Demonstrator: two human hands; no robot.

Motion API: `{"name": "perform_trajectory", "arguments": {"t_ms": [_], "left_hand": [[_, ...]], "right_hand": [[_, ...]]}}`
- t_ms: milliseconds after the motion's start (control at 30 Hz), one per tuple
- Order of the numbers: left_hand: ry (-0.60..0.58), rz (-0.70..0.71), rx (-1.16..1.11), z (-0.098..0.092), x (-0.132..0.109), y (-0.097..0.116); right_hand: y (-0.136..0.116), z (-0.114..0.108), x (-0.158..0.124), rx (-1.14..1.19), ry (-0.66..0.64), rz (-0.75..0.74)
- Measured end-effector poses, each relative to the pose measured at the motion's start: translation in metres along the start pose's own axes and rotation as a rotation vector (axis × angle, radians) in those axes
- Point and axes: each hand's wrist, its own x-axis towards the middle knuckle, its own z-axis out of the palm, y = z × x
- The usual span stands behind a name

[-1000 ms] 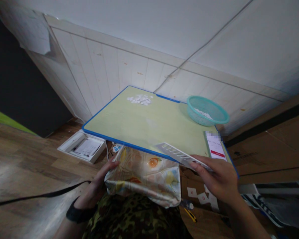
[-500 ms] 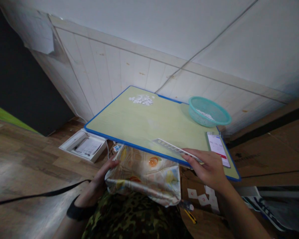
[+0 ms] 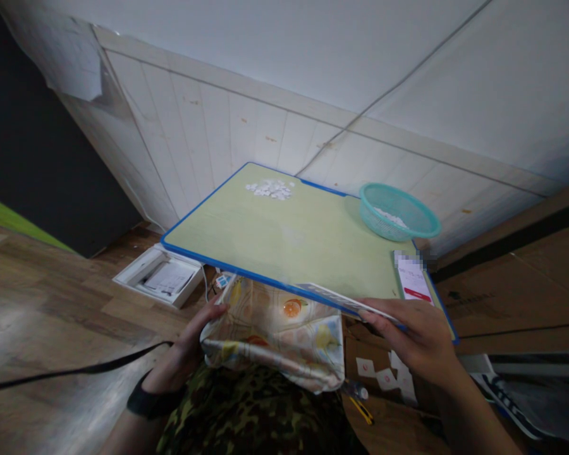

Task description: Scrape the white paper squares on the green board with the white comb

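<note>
The grip of the right hand [image 3: 415, 335], at about four o'clock from the table's middle, pinches the near end of a thin, white slotted plate [image 3: 340, 298] between thumb and fingers. From there the plate points toward ten o'clock, its far end over the near edge of the table [image 3: 265, 234]; whether it touches the surface I cannot tell.

At about eight o'clock, the left hand [image 3: 196, 325] clasps the side of a fruit-print bag [image 3: 277, 338], thumb on the upper rim, the other fingers mostly out of sight. The bag sits at six to seven o'clock, close below the table's blue edge, its upper side seemingly spread apart.

The step in hand looks like working the plate at the table's edge while the bag is held just beneath. The next move seems to call for a steady left hand, the rim kept tucked under the edge, and the plate guided low so that it does not catch the cloth.

Farther out, small white pieces [image 3: 269, 189] lie heaped at eleven o'clock on the table. A turquoise basket [image 3: 398, 212] with more such pieces inside stands at two, and a phone [image 3: 413, 278] lies between three and four. Down on the floor, at half past eight, is a white box [image 3: 159, 278].
</note>
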Motion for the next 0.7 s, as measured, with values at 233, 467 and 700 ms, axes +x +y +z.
{"name": "perform_trajectory", "arguments": {"t_ms": [233, 467, 700], "left_hand": [[-0.066, -0.004, 0.018, 0.000, -0.001, 0.001], [-0.039, -0.004, 0.032, 0.000, -0.002, 0.001], [-0.072, 0.016, 0.021, 0.001, -0.001, 0.002]], "right_hand": [[0.004, 0.010, 0.007, -0.023, 0.110, 0.020], [0.000, 0.009, 0.007, 0.045, 0.019, -0.023], [0.000, 0.011, 0.009, 0.024, 0.066, -0.007]]}}
